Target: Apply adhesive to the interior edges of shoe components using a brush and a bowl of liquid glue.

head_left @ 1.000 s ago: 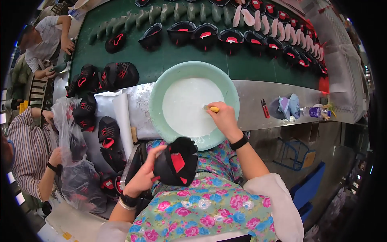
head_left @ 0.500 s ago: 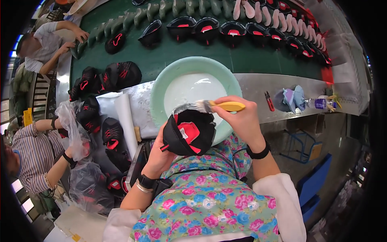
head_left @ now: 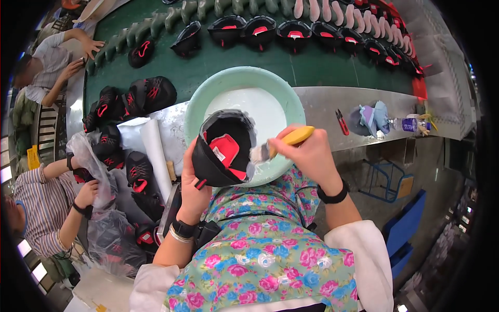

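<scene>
My left hand grips a black shoe upper by its heel side, with its open side and red lining facing up. White liquid coats much of the upper's edge. In my right hand is a paintbrush with a yellow handle; its wet white bristles touch the right edge of the upper. Beneath both hands stands a pale green basin holding white liquid. The upper hides part of the basin's near left side.
Several black uppers line the green table, with green shoe lasts and pink insole-like pieces behind. Finished-looking shoes lie left. Red snips, blue cloth and a bottle lie right. Two co-workers sit left.
The brush has gone from the upper's far edge round to its right edge, bristles now pointing down-left. The upper has tilted and shifted slightly left, with more white along its rim.
</scene>
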A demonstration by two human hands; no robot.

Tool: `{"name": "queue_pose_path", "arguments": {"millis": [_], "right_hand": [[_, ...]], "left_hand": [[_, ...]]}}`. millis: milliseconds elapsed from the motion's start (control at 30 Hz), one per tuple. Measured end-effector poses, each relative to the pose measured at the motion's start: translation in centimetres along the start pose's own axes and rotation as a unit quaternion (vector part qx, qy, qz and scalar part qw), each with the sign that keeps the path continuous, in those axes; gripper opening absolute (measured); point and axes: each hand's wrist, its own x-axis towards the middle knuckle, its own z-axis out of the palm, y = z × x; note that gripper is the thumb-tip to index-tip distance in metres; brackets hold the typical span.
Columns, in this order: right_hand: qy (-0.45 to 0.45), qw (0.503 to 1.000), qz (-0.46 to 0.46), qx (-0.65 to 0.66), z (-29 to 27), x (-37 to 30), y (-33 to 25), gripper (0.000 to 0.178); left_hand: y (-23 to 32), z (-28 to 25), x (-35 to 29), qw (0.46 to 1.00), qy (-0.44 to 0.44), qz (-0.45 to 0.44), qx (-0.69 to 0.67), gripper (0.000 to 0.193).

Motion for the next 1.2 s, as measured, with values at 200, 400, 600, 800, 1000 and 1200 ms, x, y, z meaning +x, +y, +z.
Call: {"name": "queue_pose_path", "arguments": {"millis": [200, 400, 600, 800, 1000, 1200], "right_hand": [[0.076, 0.989, -0.123, 0.018, -0.7, 1.4, -0.2, 0.014], [0.09, 0.975, -0.156, -0.13, 0.8, -0.8, 0.2, 0.012], [0.033, 0.997, -0.031, 0.06, -0.5, -3.7, -5.0, 0.011], [-0.167, 0.927, -0.316, 0.111, 1.8, -0.1, -5.8, 0.02], [-0.027, 0.987, -0.157, 0.011, 0.6, 2.3, -2.0, 0.012], [0.081, 0.997, 0.006, 0.014, -1.9, -1.7, -0.5, 0.016]], "left_hand": [[-1.0, -1.9, -0.4, 0.969, 0.041, -0.199, -0.143, 0.042], [-1.0, -0.9, -0.1, 0.966, 0.049, -0.192, -0.167, 0.041], [-2.9, -6.2, -0.2, 0.868, -0.117, -0.244, -0.415, 0.041], [-1.8, 0.3, -0.1, 0.906, 0.036, -0.357, -0.226, 0.045], [-2.4, -0.8, -0.2, 0.855, -0.012, -0.442, -0.271, 0.031], [1.2, -2.4, 2.9, 0.887, 0.096, -0.369, -0.259, 0.021]]}}
